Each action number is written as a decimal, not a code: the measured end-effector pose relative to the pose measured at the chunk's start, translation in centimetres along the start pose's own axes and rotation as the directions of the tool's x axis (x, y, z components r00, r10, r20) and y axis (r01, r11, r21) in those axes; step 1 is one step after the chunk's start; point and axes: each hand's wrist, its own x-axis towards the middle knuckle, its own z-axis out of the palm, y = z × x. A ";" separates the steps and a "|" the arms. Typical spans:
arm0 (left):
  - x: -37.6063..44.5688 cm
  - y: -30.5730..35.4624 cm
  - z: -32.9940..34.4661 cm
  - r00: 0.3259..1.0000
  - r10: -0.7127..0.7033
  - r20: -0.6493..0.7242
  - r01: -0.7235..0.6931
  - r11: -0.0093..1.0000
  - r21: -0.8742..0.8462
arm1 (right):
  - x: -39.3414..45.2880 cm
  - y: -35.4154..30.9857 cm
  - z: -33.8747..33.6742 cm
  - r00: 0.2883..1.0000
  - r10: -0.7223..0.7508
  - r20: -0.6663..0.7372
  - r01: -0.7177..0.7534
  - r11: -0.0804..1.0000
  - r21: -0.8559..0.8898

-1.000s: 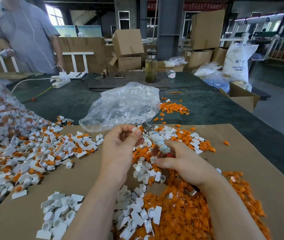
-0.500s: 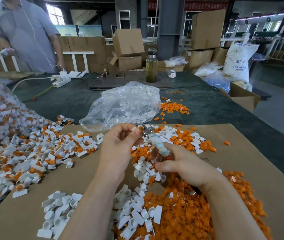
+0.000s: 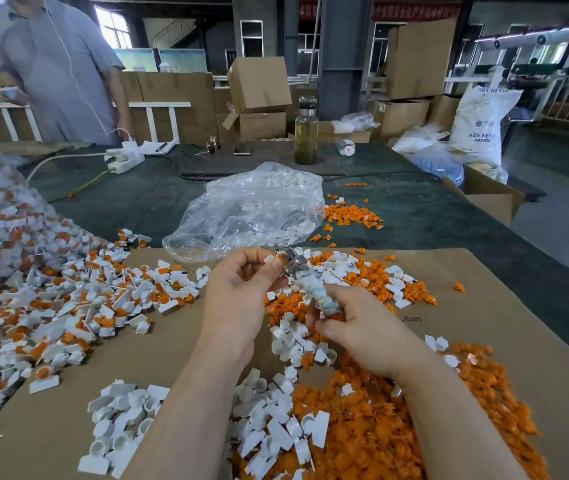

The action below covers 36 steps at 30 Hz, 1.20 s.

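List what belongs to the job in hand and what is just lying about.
In the job: left hand pinching a white cap, right hand gripping the taped tool, orange inserts, loose white caps.
Lying about: glass bottle, power strip, resin sack.

White caps [image 3: 276,431], orange inserts [image 3: 362,434] — brown cardboard [image 3: 484,306], dark green cloth [image 3: 432,216], tool [image 3: 317,296] mottled pale blue.

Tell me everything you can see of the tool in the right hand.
The tool is a stick with a silvery metal head and a handle wrapped in grubby white-and-blue cloth or tape; a red bit shows at its base. It tilts, head up and away, over the cardboard. The right hand grips its lower end; the left hand pinches a small white part at the head.
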 end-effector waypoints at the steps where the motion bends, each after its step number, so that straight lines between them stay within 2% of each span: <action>1: 0.0 0.0 0.0 1.000 -0.001 0.001 0.001 1.000 -0.006 | 0.0 0.0 0.0 1.000 0.002 -0.001 -0.002 1.000 -0.009; 4: 0.0 0.2 0.0 1.000 -0.029 0.003 0.029 0.999 -0.017 | 0.1 0.0 0.0 1.000 0.006 0.005 -0.006 0.999 -0.037; 7: 0.1 0.2 -0.3 0.989 -0.149 -0.016 0.147 0.984 -0.096 | 0.3 0.2 0.2 1.000 0.008 0.003 -0.008 0.997 -0.078; 9: 0.4 0.2 -0.9 0.954 -0.290 -0.069 0.267 0.935 -0.235 | 0.5 0.4 0.3 1.000 -0.002 -0.017 0.000 0.992 -0.128; 12: 1.1 0.3 -2.5 0.847 -0.501 -0.174 0.343 0.768 -0.541 | 0.5 0.9 0.1 0.999 0.010 -0.045 -0.017 0.987 -0.160; 15: 1.9 0.2 -4.5 0.734 -0.624 -0.268 0.274 0.633 -0.724 | 0.5 1.5 -0.2 0.996 0.036 -0.086 -0.054 0.973 -0.226; 17: 2.3 -0.1 -5.9 0.692 -0.654 -0.304 0.176 0.562 -0.808 | 0.6 1.8 -0.3 0.990 0.043 -0.138 -0.081 0.955 -0.284; 21: 2.6 -0.1 -7.7 0.685 -0.623 -0.377 -0.082 0.449 -0.890 | 0.9 2.2 -0.4 0.977 0.082 -0.198 -0.151 0.918 -0.366; 24: 2.6 -0.3 -8.4 0.686 -0.591 -0.425 -0.178 0.430 -0.885 | 0.9 2.4 -0.4 0.963 0.076 -0.257 -0.179 0.896 -0.406; 26: 2.7 -0.3 -8.5 0.711 -0.531 -0.461 -0.175 0.502 -0.847 | 1.0 2.4 -0.5 0.960 0.061 -0.272 -0.177 0.887 -0.426; 27: 2.9 -0.6 -8.6 0.708 -0.508 -0.491 -0.142 0.579 -0.803 | 1.1 2.4 -0.4 0.963 0.059 -0.262 -0.172 0.885 -0.432; 28: 2.7 -0.5 -8.2 0.726 -0.501 -0.472 -0.091 0.610 -0.788 | 1.2 2.4 -0.3 0.968 0.058 -0.245 -0.165 0.881 -0.443; 30: 2.4 0.0 -7.5 0.766 -0.537 -0.353 0.135 0.671 -0.729 | 1.4 2.3 0.1 0.976 0.063 -0.208 -0.156 0.870 -0.467; 31: 2.2 0.4 -7.1 0.785 -0.524 -0.330 0.291 0.783 -0.550 | 1.5 2.3 0.3 0.978 0.068 -0.196 -0.155 0.869 -0.470; 32: 2.1 0.7 -6.5 0.835 -0.476 -0.277 0.390 0.866 -0.312 | 1.6 2.4 0.6 0.979 0.073 -0.188 -0.156 0.867 -0.473; 34: 1.6 0.6 -5.6 0.928 -0.366 -0.068 0.372 0.917 0.141 | 1.7 2.5 1.2 0.980 0.085 -0.178 -0.163 0.857 -0.489; 36: 0.9 0.9 -4.6 0.914 -0.367 0.173 0.262 0.859 0.441 | 1.8 2.5 1.6 0.980 0.096 -0.175 -0.174 0.840 -0.514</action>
